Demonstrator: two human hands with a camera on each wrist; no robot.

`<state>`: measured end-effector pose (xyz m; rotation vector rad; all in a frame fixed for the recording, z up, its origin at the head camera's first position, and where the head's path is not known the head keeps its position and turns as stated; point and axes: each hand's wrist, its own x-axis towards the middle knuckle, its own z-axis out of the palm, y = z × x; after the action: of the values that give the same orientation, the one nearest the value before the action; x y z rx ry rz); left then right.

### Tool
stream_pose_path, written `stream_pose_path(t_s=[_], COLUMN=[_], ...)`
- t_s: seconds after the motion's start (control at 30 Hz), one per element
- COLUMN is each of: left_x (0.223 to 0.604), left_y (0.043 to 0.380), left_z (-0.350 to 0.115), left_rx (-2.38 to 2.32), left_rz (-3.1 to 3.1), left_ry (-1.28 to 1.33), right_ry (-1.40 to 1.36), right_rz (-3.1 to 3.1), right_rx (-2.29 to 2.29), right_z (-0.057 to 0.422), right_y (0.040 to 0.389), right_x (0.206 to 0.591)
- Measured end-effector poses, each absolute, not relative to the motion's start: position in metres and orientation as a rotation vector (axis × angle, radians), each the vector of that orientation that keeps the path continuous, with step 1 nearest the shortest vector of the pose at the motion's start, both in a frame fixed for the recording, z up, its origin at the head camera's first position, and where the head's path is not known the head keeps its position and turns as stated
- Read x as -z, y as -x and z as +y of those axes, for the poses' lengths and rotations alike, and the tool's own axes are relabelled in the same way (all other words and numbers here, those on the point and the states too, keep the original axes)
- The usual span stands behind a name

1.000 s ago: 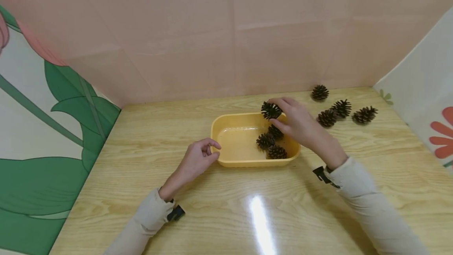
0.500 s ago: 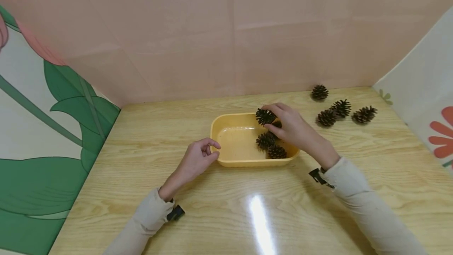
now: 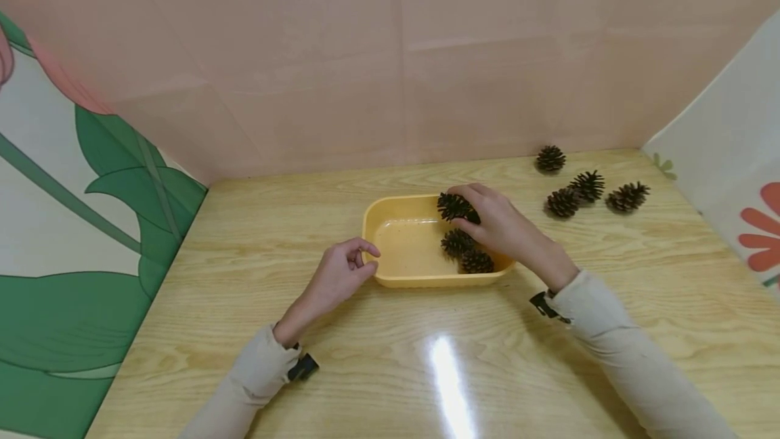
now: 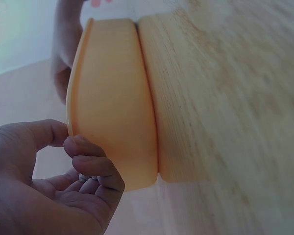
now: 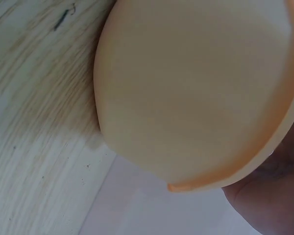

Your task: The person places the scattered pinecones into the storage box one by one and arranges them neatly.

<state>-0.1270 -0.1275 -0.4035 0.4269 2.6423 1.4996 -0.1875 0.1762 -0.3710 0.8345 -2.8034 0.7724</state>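
Observation:
A yellow plastic tub [image 3: 414, 281] stands on the wooden table. My left hand [image 3: 341, 276] pinches its left rim between thumb and fingertips; the left wrist view shows the fingers at the edge of the tub wall [image 4: 112, 98]. Over the tub's right half, my right hand [image 3: 502, 223] holds a dark pine cone [image 3: 451, 206] by its right side, low near the back rim. Two pine cones lie visible in the tub below it, one brown cone [image 3: 457, 242] and another [image 3: 477, 261] nearer the front wall. The right wrist view shows mostly the tub's outer wall [image 5: 186, 88], hiding the fingers.
Several pine cones lie on the table at the back right: one [image 3: 551, 159] near the pink backdrop [image 3: 305, 87], a touching pair [image 3: 563, 202], and one [image 3: 628, 198] farther right. Printed panels flank the table [image 3: 244, 236] on both sides.
My right hand has moved left and down with the pine cone, bringing it lower into the tub and covering the cone at the back. My left hand has stayed at the rim.

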Motion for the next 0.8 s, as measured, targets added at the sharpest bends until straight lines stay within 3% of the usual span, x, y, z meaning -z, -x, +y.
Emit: stream_pose_path(t_s=[0.8], left_x=[0.4029], left_y=[0.1268], left_z=[-0.1280], left_rx=[-1.507], left_rz=[2.641], left_ry=[-0.423], right_ry=[-0.841], right_rz=[-2.817], right_rx=[-0.731], right_z=[0.1814], right_y=[0.1862], right_x=[0.3640])
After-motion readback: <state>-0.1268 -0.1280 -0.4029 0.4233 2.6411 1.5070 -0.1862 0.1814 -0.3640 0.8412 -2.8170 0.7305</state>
